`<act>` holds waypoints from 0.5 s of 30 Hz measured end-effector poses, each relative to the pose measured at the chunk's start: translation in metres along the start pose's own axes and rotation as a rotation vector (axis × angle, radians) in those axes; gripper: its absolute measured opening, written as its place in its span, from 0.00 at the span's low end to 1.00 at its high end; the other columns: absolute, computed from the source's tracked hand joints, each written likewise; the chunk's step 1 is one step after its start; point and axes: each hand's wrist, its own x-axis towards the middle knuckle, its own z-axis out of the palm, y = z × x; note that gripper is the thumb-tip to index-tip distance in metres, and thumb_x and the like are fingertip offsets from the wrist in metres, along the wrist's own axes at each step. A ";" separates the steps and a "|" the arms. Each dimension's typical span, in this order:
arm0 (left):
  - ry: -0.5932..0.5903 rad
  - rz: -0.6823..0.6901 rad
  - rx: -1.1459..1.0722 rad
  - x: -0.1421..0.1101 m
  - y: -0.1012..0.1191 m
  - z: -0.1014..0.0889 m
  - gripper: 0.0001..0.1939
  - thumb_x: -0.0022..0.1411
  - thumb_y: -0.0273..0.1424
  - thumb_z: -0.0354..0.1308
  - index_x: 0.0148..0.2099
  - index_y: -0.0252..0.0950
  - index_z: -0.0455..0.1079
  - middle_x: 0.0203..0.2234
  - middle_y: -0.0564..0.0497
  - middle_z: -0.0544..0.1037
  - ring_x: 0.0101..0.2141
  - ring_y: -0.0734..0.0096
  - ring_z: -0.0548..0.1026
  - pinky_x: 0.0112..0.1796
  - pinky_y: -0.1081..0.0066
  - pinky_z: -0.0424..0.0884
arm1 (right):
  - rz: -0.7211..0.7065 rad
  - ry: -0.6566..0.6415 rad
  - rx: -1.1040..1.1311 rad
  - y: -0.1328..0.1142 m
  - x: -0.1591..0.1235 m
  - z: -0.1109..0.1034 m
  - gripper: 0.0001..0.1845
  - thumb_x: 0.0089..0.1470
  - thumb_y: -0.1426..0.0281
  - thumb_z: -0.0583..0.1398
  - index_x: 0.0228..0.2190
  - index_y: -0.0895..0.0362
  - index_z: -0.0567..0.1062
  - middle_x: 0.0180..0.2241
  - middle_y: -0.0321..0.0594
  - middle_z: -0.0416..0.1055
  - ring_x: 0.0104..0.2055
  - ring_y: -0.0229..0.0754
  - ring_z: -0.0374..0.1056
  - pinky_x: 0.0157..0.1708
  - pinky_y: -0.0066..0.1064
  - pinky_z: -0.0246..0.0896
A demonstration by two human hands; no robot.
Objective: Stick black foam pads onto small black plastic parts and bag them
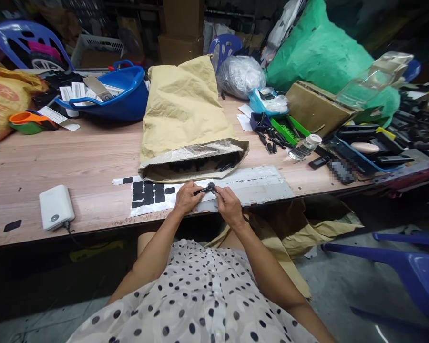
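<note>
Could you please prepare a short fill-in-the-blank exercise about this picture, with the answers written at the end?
The left hand and the right hand hold a small part coloured ____.
The white device with a cable lies to the ____ of both hands.
The large bulging sack at the back right is ____ in colour.
The clear bottle on the table has a ____ cap.
Missing words: black; left; green; white.

Table (103, 147) — paper sack (186, 105) | blue basin (131, 97) | power bank (56, 205) | grey board (259, 183)
</note>
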 end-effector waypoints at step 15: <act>0.020 -0.001 0.007 -0.003 0.001 0.000 0.13 0.67 0.37 0.54 0.44 0.43 0.80 0.35 0.51 0.78 0.40 0.64 0.75 0.42 0.67 0.70 | 0.057 0.065 -0.362 0.071 0.020 -0.009 0.18 0.59 0.76 0.55 0.43 0.51 0.81 0.32 0.42 0.72 0.36 0.44 0.63 0.36 0.33 0.55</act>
